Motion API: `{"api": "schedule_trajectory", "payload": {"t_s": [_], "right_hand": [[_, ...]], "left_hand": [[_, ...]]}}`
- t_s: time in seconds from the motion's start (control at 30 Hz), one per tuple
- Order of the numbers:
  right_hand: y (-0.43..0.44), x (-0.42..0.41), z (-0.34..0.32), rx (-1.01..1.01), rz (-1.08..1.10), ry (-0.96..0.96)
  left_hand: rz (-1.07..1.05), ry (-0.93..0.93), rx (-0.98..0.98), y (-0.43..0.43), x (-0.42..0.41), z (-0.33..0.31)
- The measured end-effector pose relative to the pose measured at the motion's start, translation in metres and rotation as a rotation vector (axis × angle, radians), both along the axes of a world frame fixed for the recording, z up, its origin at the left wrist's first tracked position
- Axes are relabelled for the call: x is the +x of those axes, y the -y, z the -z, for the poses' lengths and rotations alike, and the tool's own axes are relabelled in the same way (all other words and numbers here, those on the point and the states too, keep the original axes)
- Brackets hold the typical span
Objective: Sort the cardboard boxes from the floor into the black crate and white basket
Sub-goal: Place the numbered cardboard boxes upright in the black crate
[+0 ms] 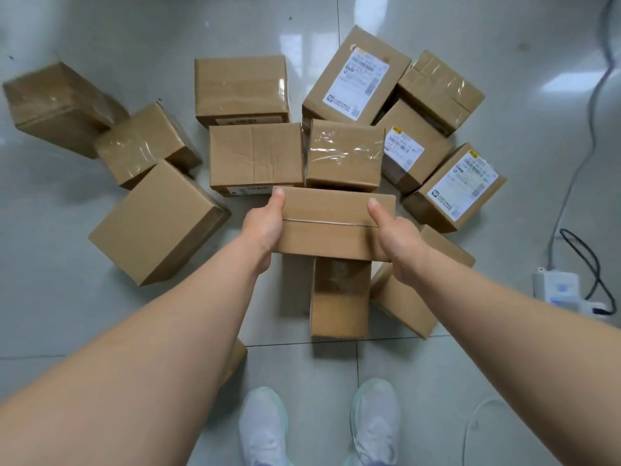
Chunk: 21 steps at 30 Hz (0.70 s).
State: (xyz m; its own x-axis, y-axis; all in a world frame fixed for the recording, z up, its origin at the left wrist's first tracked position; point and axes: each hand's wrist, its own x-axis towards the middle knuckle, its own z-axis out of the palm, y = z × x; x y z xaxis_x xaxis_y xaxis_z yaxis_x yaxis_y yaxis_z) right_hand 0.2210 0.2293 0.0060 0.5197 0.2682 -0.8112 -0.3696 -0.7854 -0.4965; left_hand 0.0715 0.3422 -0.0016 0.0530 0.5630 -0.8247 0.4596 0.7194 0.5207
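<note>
Held box (pixel 331 223) before taped box (pixel 344 154), power strip (pixel 559 289) far right

Grey tiled floor (pixel 437 381), cardboard boxes (pixel 255 159), power strip (pixel 559 287)

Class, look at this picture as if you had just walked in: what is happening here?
A person stands over a scatter of taped cardboard boxes on a grey tiled floor. The left hand and right hand grip the two ends of one plain cardboard box, thumbs on top. Several other boxes carry white shipping labels, such as the labelled box at the back. No crate or basket is in view.
</note>
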Motion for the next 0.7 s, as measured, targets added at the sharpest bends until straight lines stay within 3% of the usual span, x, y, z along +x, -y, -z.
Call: {"api": "schedule_trajectory", "payload": {"t_s": [0.23,0.7], "right_hand": [[-0.007,-0.003,-0.12,0.028,0.08,-0.016],[-0.072,-0.015,-0.477,0.346,0.125,0.163]], "left_hand": [[-0.025,0.061,0.005,-0.007,-0.01,-0.127],[-0.231,0.263,0.284,-0.058,-0.038,-0.484]]}}
